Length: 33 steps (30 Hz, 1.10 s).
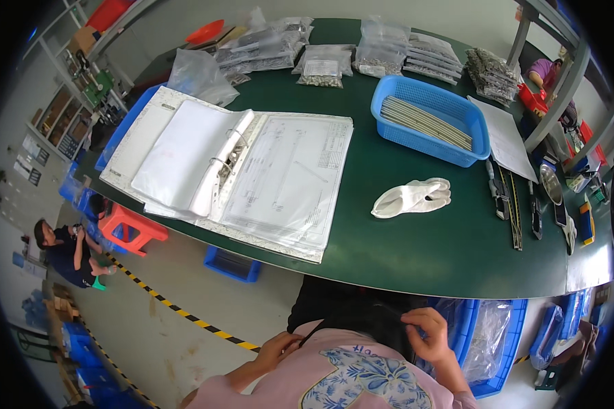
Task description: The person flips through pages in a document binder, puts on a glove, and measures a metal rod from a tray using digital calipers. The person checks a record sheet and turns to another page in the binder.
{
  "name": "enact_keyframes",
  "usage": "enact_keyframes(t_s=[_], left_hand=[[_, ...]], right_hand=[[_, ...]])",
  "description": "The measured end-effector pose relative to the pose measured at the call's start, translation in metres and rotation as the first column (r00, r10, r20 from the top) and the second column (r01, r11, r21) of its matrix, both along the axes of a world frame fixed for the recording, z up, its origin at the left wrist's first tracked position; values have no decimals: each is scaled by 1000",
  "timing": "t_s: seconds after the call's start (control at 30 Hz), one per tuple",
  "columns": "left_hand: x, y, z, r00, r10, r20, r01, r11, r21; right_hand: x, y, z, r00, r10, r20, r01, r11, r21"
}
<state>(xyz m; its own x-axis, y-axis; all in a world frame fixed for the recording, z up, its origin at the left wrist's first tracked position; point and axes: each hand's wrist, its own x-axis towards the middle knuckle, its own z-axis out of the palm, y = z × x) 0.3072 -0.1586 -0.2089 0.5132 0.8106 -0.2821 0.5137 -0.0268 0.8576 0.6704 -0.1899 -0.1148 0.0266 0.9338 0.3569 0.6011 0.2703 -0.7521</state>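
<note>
At my waist, below the table edge, my left hand (278, 350) is closed at the end of a thin black strap (312, 333). The strap runs up to a black cloth (372, 320) across my lap. On the cloth's other side is my right hand (428, 334), raised with its fingers curled; what they hold, if anything, is too small to make out. Above my hands, on the green table (375, 252), lie a pair of white gloves (412, 198) and an open ring binder (283, 180) with drawing sheets in plastic sleeves.
A blue basket (430, 119) of metal rods stands behind the gloves. Bags of small parts (324, 65) line the far edge. Calipers (496, 191), rulers and a yellow-blue knife (587, 221) lie right. Blue crates (498, 341) stand by my right side; another person (68, 252) sits far left.
</note>
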Motion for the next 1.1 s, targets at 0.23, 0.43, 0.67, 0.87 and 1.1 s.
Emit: enact_keyframes(t_s=[0.23, 0.43, 0.67, 0.87, 1.1], left_hand=[[22, 67, 43, 987, 56, 148, -131, 815, 564], [109, 178, 142, 944, -306, 121, 92, 598, 796], [261, 274, 164, 933, -310, -186, 290, 335, 896], [330, 342, 143, 920, -138, -368, 392, 271, 879], [325, 334, 132, 955, -185, -231, 280, 313, 908]], right_hand=[[21, 94, 41, 965, -57, 257, -32, 945, 327], [22, 171, 37, 870, 16, 493, -27, 999, 16], [105, 112, 34, 927, -78, 368, 80, 997, 9], [180, 56, 70, 933, -328, 146, 254, 891, 376], [277, 67, 118, 554, -824, 121, 470, 430, 771]])
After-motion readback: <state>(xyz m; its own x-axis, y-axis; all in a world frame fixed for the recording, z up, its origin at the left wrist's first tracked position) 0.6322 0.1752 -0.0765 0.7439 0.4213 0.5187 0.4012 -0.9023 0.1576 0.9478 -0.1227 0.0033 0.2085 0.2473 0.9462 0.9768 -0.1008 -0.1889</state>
